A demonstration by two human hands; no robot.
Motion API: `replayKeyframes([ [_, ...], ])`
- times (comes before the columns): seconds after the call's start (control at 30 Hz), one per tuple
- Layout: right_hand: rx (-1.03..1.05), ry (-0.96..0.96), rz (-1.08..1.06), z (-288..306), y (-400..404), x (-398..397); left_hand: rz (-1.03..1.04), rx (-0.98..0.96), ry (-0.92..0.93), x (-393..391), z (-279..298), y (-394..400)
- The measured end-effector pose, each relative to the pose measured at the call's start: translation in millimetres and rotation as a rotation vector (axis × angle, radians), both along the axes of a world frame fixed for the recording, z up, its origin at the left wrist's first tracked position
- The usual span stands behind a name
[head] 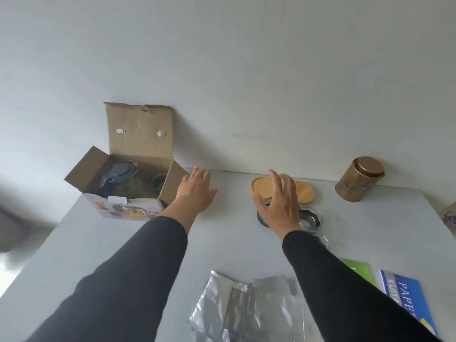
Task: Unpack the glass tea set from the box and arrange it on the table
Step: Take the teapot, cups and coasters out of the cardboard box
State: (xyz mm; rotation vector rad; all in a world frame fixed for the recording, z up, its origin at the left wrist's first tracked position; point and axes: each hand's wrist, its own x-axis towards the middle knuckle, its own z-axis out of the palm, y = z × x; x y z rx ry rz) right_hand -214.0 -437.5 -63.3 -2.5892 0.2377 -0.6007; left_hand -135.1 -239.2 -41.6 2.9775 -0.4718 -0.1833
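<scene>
We have the open cardboard box (128,178) standing at the far left corner of the table (222,243), its lid flap upright against the wall and its long axis running along the far edge. Inside it we can still make out the glass teapot (118,176) with its dark lid toward the left end, and a glass cup (159,182) tucked into the right end.

Our left hand (195,191) hovers just beside the box's right side flap, fingers spread and relaxed, palm down, gripping nothing. The box lies to the left of those fingers and slightly farther away, so we judge this hand to be the nearer one for the next reach into it.

Our right hand (278,201) is well apart from the box, toward the middle of the far edge. Its fingers are splayed and loose over two round bamboo coasters (304,191) and a glass cup already on the table (309,217); the palm hides what lies directly beneath it, and we cannot tell whether the fingertips touch the glass or merely hover. It does not look closed on anything.

A gold tin (359,178) stands near the far right corner. Silver foil pouches (246,309) lie by the near edge, with a blue booklet (404,294) toward the near right.

The unpacking seems partly done: the teapot and one cup remain boxed.
</scene>
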Motion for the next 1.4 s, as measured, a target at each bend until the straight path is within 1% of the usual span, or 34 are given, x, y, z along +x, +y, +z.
replayKeyframes([
  [0.17,0.032,-0.019,0.104,27.7,81.6,45.1,0.12,0.002,-0.033,33.8,18.8,90.7],
  [0.27,0.031,-0.03,0.169,33.7,132.9,71.1,0.137,0.016,-0.033,49.1,17.1,145.6],
  [0.4,0.026,0.03,0.244,31.8,204.3,99.9,0.16,0.013,-0.019,72.2,6.6,212.1],
  [0.47,0.019,0.064,0.272,24.8,236.5,114.5,0.166,0.031,-0.005,83.8,-0.8,237.5],
  [0.53,-0.051,0.119,0.285,16.1,264.3,127.0,0.133,0.038,0.013,93.5,-8.7,253.7],
  [0.57,-0.091,0.166,0.291,11.8,276.0,133.1,0.109,0.034,0.014,96.9,-12.5,258.7],
  [0.63,-0.101,0.303,0.285,5.0,295.2,143.2,0.054,0.021,0.006,101.5,-19.6,264.1],
  [0.7,-0.089,0.444,0.213,-0.8,307.1,149.8,0.019,0.004,0.012,102.1,-27.6,267.5],
  [0.8,-0.115,0.604,0.101,-8.9,309.3,156.8,0.043,-0.047,0.061,99.8,-39.1,271.1],
  [0.93,-0.128,0.69,0.038,-19.2,312.0,169.5,0.035,-0.051,0.064,101.2,-43.2,271.4],
  [1.07,-0.114,0.719,-0.033,-29.8,317.7,177.6,0.029,-0.035,0.07,101.0,-42.4,272.5],
  [1.4,-0.293,0.627,-0.105,-49.4,315.5,186.0,0.023,-0.033,0.049,101.0,-45.5,272.9],
])
